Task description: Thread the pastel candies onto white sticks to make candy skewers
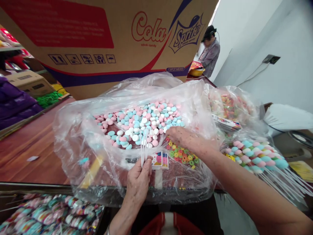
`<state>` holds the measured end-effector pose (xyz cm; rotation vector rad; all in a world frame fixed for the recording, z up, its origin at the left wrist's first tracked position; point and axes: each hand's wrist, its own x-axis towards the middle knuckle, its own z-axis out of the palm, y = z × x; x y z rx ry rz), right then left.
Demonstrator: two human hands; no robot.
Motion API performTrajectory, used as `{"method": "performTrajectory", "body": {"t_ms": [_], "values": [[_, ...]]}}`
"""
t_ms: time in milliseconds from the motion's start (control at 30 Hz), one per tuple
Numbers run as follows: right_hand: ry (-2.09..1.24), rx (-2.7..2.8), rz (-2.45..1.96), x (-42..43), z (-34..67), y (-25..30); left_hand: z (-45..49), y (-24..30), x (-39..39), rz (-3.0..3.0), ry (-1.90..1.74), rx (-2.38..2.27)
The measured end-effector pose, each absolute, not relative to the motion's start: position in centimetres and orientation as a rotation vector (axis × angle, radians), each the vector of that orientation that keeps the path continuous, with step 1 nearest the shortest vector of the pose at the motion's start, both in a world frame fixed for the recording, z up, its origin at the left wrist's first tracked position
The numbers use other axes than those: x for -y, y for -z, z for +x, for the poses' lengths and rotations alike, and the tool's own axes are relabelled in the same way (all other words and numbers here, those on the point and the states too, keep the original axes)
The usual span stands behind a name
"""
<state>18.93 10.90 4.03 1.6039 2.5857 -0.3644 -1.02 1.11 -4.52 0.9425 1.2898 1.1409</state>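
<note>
My left hand (pixel 140 178) is closed around several thin white sticks (pixel 144 147) that point up and away. Their far ends lie in front of a pile of pink, blue and white round candies (pixel 144 120) on clear plastic. At the right edge of that pile, my right hand (pixel 179 135) hangs over small ring-shaped candies (pixel 182 151) in green, yellow and red. Its fingers point down and are hidden, so I cannot tell what they hold. Beside the left fingertips lies a stack of colourful printed cards (pixel 160 160).
A large cardboard box (pixel 117 65) stands behind the pile. At right lie finished candy sticks (pixel 259 156) and a clear bag of colourful candies (pixel 230 102). Wrapped candy sticks (pixel 51 213) fill a container at lower left. A person (pixel 210 54) stands in the background.
</note>
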Motion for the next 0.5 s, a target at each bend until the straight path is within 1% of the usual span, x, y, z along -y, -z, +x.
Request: {"method": "performTrajectory", "body": {"t_ms": [200,367,500], "values": [[0.271,-2.615,1.567,-9.4,18.0,-3.8,-1.0,4.5,-1.1,0.93,-1.129,-1.297],[0.508,-2.643,1.635,-11.6,18.6,-2.8,-1.0,4.6,-1.0,0.935,-1.132,-1.301],[0.738,-2.668,1.676,-12.3,19.5,-3.1,-1.1,4.6,-1.1,0.962,-1.126,-1.295]]}}
